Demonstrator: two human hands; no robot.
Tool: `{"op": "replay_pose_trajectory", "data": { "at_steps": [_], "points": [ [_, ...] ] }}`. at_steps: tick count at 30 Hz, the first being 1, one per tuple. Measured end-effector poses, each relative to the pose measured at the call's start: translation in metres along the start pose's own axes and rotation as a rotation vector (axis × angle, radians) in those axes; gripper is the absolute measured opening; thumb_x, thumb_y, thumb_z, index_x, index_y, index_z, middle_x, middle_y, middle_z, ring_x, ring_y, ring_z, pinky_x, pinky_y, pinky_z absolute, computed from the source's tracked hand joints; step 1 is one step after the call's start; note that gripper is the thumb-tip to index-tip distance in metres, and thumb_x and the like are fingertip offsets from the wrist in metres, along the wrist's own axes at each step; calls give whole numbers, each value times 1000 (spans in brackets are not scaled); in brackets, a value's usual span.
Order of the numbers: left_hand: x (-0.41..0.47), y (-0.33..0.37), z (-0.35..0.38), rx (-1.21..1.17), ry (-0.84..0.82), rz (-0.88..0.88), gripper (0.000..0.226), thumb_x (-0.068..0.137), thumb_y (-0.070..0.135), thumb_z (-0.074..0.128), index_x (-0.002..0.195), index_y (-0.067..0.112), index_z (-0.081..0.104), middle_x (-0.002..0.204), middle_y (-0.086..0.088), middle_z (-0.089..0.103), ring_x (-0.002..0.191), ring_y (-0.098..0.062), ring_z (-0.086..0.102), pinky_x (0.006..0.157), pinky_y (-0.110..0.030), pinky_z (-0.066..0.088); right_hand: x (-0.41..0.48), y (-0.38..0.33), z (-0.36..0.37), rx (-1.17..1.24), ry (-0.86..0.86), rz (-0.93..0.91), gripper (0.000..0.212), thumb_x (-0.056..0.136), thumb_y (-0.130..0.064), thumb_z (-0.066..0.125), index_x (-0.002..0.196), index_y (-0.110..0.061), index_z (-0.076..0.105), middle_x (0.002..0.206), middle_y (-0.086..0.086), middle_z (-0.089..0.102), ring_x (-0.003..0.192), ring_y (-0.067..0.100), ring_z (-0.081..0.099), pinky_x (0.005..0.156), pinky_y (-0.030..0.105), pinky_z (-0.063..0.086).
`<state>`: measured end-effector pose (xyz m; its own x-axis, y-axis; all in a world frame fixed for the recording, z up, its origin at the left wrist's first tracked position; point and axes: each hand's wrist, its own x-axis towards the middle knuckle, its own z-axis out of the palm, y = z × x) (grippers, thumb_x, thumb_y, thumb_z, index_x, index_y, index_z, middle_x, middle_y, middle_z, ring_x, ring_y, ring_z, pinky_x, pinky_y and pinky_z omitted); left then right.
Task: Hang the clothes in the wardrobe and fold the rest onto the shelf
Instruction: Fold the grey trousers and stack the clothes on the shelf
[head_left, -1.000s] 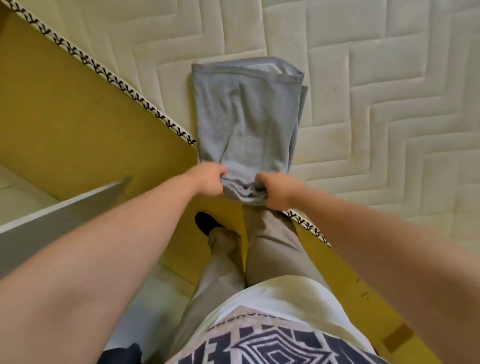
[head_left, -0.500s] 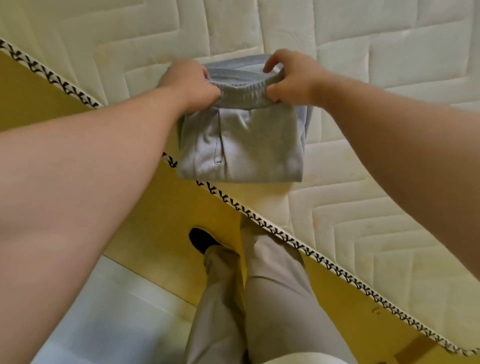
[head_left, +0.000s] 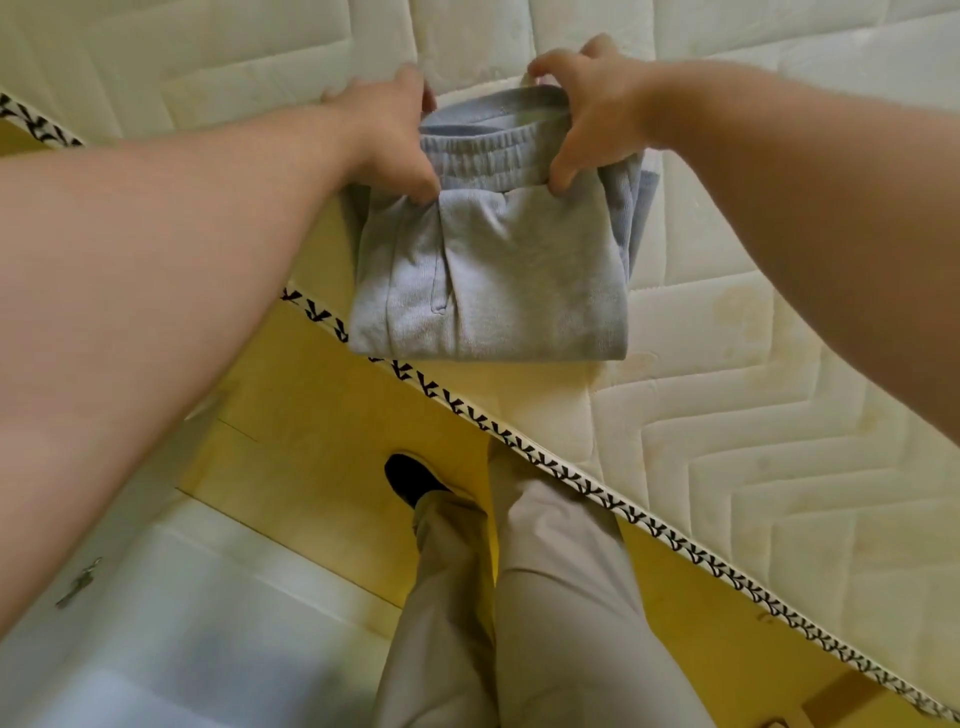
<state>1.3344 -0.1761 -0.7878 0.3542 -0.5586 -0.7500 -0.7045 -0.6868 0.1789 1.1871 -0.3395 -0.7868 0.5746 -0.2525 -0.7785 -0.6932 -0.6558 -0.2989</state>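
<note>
The person is standing at the bed, beige trousers (head_left: 561, 597) and a dark shoe (head_left: 410, 478) showing nearest, over a pale floor (head_left: 182, 623). Just past the legs, the yellow bed side (head_left: 322, 415) is running diagonally, topped by a black-and-white patterned trim (head_left: 597, 486). Beyond that, the folded grey sweatpants (head_left: 493, 280) are lying on the mattress (head_left: 779, 364), their near left corner reaching over the trim. Farther on, both arms are stretching out to the waistband (head_left: 483, 150) at the far edge of the fold. The left hand (head_left: 384, 140) is pinching its left end, thumb pressing on top and fingers curling behind. The right hand (head_left: 592, 109) is gripping the right end the same way, thumb down on the fabric, fingers hooking over the far side. The quilted mattress is spreading away behind.
</note>
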Motion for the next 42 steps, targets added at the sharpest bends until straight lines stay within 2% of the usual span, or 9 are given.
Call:
{"op": "replay_pose_trajectory", "data": {
  "at_steps": [5, 11, 15, 18, 21, 25, 30, 37, 42],
  "points": [
    [-3, 9, -11, 166, -113, 105, 31, 72, 22, 79, 93, 13, 57, 83, -8, 56, 72, -26, 52, 62, -35, 44, -3, -8, -7, -37, -110, 27, 78, 62, -34, 88, 130, -19, 53, 119, 6, 63, 101, 30, 62, 92, 47, 54],
    [-25, 12, -7, 288, 59, 208, 18, 74, 18, 67, 88, 16, 55, 75, -7, 53, 70, -30, 51, 62, -36, 41, -25, -18, -4, -188, -27, -102, 47, 66, -31, 83, 102, -14, 57, 94, 6, 60, 84, 27, 56, 73, 37, 47],
    [-61, 7, 18, 377, 285, 291, 32, 70, 20, 70, 98, 12, 59, 123, -14, 59, 105, -37, 54, 83, -45, 49, -59, -15, 15, -196, 119, -228, 36, 78, -24, 73, 98, -16, 45, 81, 3, 49, 75, 23, 48, 67, 38, 45],
    [-82, -1, 44, 386, 283, 307, 44, 66, 24, 73, 103, 7, 56, 158, -16, 31, 136, -37, 37, 100, -48, 40, -81, -7, 40, -225, 238, -316, 37, 81, -20, 69, 107, -13, 44, 93, 9, 52, 79, 26, 51, 65, 40, 49],
    [-84, -4, 56, 359, 158, 280, 46, 66, 28, 74, 103, 11, 54, 162, -14, 23, 150, -32, 17, 115, -50, 24, -89, -1, 65, -274, 314, -361, 41, 85, -22, 66, 120, -10, 49, 106, 13, 54, 87, 31, 54, 69, 39, 46],
    [-62, -2, 53, 323, 78, 278, 48, 65, 35, 73, 105, 14, 56, 139, -12, 51, 144, -29, 30, 119, -55, 19, -84, 0, 74, -308, 361, -292, 41, 85, -22, 64, 123, -10, 53, 110, 14, 53, 93, 34, 55, 77, 44, 47],
    [-41, 3, 37, 337, 28, 213, 72, 71, 45, 69, 133, 13, 50, 149, -12, 36, 136, -36, 36, 111, -56, 30, -69, -6, 51, -35, 217, -111, 37, 81, -22, 64, 116, -15, 53, 111, 10, 53, 94, 30, 54, 76, 42, 50],
    [-12, 16, 2, 193, -215, 71, 44, 76, 25, 76, 108, 13, 50, 95, -8, 52, 87, -30, 54, 61, -33, 45, -37, -12, 7, 27, -146, 107, 66, 69, -28, 76, 130, -16, 53, 118, 8, 59, 104, 32, 58, 92, 45, 52],
    [-15, 17, 0, 245, -228, 166, 43, 74, 30, 79, 108, 17, 55, 93, -5, 56, 92, -31, 54, 80, -42, 46, -29, -18, 2, -36, -356, 174, 59, 70, -27, 79, 123, -12, 59, 114, 14, 64, 100, 35, 63, 94, 46, 52]
  ]
}}
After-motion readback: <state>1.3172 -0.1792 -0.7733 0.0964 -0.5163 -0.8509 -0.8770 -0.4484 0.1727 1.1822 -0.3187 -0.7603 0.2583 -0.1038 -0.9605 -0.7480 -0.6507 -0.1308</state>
